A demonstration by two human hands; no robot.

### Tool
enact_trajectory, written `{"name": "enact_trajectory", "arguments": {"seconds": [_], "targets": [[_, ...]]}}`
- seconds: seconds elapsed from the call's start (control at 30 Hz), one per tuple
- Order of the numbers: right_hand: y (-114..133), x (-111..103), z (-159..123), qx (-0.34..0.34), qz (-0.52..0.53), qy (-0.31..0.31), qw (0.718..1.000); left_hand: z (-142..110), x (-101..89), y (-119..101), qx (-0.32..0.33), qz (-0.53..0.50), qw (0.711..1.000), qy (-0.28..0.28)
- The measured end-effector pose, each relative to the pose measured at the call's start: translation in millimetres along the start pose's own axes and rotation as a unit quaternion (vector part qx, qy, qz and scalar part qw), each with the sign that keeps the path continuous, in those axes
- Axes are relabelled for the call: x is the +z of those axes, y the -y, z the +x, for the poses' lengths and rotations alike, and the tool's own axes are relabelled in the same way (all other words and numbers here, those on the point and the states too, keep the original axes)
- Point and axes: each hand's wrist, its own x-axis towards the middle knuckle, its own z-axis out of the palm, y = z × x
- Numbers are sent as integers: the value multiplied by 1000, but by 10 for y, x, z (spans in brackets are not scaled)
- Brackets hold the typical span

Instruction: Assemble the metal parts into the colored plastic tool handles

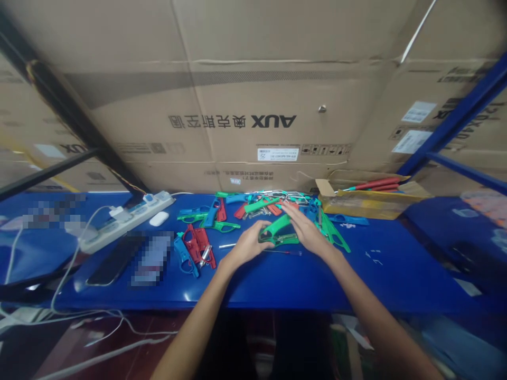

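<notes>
My left hand grips the near end of a green plastic handle part that lies on the blue table. Above the same green part lies my right hand, its fingers stretched over the far end and reaching toward the pile of coloured parts. A thin metal rod lies on the table just left of my left hand. Red and blue handle parts sit further left.
A white power strip with plugs and cables, a white mouse-like object and a dark phone lie at the left. An open cardboard box with red-handled tools stands at the right. Large cardboard cartons wall the back.
</notes>
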Motion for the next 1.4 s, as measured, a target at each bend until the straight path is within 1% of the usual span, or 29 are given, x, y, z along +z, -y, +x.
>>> {"name": "enact_trajectory", "arguments": {"seconds": [0.07,0.13,0.17,0.23,0.3,0.4,0.57,0.8,1.0,1.1,1.2,1.3,1.4], "targets": [[64,-73,-90,-10,-2,46,999,17,-29,-33,29,29,998,41],[99,-107,-154,-15,-15,63,998,26,-46,-62,56,45,995,66],[109,-106,-182,-17,-22,63,998,23,-52,-72,64,56,994,67],[115,-78,-242,-17,-28,51,998,-2,-64,-75,76,94,992,47],[108,-30,-312,-9,-29,31,999,-50,-87,-56,93,131,987,4],[82,46,-416,18,-25,11,999,-146,-135,11,120,160,978,-56],[39,124,-477,53,-18,10,998,-271,-144,120,97,226,966,-81],[7,170,-438,56,-38,-4,998,-268,-43,163,75,248,959,-117],[24,208,-452,73,-34,10,997,-275,-26,205,58,261,958,-100],[20,221,-453,85,-8,-9,996,-271,-5,203,51,261,959,-96],[1,213,-448,97,8,-40,994,-268,25,173,49,255,959,-111],[-34,183,-453,111,15,-81,990,-278,52,124,59,245,960,-123],[-72,157,-470,133,19,-126,983,-282,84,73,80,255,958,-101]]}}
